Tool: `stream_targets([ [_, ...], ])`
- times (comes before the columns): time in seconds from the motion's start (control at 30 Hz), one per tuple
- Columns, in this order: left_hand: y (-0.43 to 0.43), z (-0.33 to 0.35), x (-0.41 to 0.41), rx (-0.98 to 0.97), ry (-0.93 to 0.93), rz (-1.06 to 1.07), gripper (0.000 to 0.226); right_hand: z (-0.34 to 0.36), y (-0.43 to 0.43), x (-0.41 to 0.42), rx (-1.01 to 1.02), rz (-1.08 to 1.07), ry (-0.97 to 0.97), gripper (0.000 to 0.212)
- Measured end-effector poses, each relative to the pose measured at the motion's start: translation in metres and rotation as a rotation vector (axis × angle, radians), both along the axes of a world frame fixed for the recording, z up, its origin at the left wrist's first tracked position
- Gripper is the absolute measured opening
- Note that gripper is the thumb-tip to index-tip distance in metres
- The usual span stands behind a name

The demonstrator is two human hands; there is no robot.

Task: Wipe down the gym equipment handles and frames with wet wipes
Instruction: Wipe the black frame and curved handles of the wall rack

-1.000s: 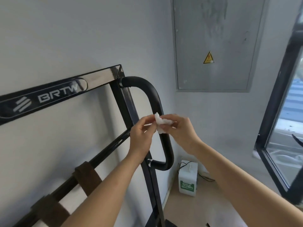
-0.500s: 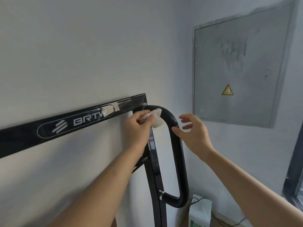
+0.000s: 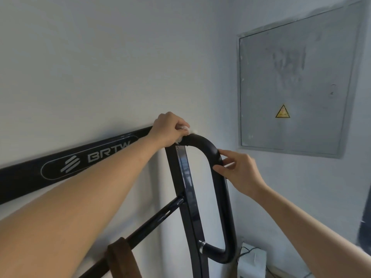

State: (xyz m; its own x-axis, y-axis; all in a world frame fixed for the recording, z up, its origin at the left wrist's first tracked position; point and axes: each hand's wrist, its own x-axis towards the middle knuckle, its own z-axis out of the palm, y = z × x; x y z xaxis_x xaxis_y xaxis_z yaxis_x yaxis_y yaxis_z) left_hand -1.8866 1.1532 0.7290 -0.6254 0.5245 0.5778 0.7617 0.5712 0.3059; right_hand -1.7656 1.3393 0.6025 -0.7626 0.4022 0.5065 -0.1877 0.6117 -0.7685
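A black gym frame [image 3: 181, 167] stands against the white wall, its top bar [image 3: 26, 175] marked BRTW. A black padded loop handle [image 3: 218, 173] curves off the frame's upper corner. My left hand [image 3: 168, 129] grips a crumpled white wet wipe [image 3: 186, 129] and presses it on the corner where the handle meets the frame; most of the wipe is hidden under the fingers. My right hand [image 3: 239, 169] holds the handle's upper bend, thumb and fingers curled round it.
A grey metal electrical cabinet door [image 3: 295, 83] with a yellow warning sticker [image 3: 282, 111] is set in the right wall. A brown strap [image 3: 122, 257] hangs over the lower diagonal bar. A white box [image 3: 252, 263] with a cable sits on the floor below the handle.
My left hand carried the wipe from in front of the handle up to the frame's top corner. My right hand let go of the wipe and took hold of the handle's bend.
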Motion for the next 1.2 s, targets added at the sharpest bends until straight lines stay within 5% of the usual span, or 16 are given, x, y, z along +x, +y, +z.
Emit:
stream_targets([
  [0.23,0.014,-0.027,0.030,0.122,0.034,-0.210,0.024,-0.003,-0.002,-0.001,-0.049,-0.016,0.021,0.046],
  [0.37,0.032,-0.084,0.058,0.216,0.064,-0.312,0.015,-0.006,-0.011,0.010,-0.072,-0.020,0.061,0.033],
  [0.43,0.038,-0.118,0.076,0.257,0.034,-0.317,0.016,-0.014,-0.010,0.017,-0.092,-0.005,0.079,0.042],
  [0.57,0.030,-0.164,0.101,0.439,-0.242,-0.233,0.021,-0.023,-0.006,0.031,-0.086,0.131,-0.019,0.070],
  [0.73,0.015,-0.173,0.097,0.584,-0.398,0.072,0.015,-0.003,-0.008,0.029,-0.080,0.064,0.000,0.058],
  [0.87,0.011,-0.147,0.080,0.944,-0.652,0.151,0.015,0.008,-0.017,0.013,0.124,-0.024,0.015,0.066],
  [0.93,0.012,-0.123,0.070,1.167,-0.788,0.172,0.004,0.009,-0.019,0.009,0.189,-0.066,0.005,0.066],
  [1.03,0.014,-0.098,0.047,1.364,-1.019,0.179,0.022,0.008,-0.014,0.007,0.199,-0.055,0.005,0.065],
  [1.2,0.025,-0.082,0.024,1.438,-1.275,0.055,0.015,0.004,-0.010,0.004,0.212,-0.041,0.003,0.066],
])
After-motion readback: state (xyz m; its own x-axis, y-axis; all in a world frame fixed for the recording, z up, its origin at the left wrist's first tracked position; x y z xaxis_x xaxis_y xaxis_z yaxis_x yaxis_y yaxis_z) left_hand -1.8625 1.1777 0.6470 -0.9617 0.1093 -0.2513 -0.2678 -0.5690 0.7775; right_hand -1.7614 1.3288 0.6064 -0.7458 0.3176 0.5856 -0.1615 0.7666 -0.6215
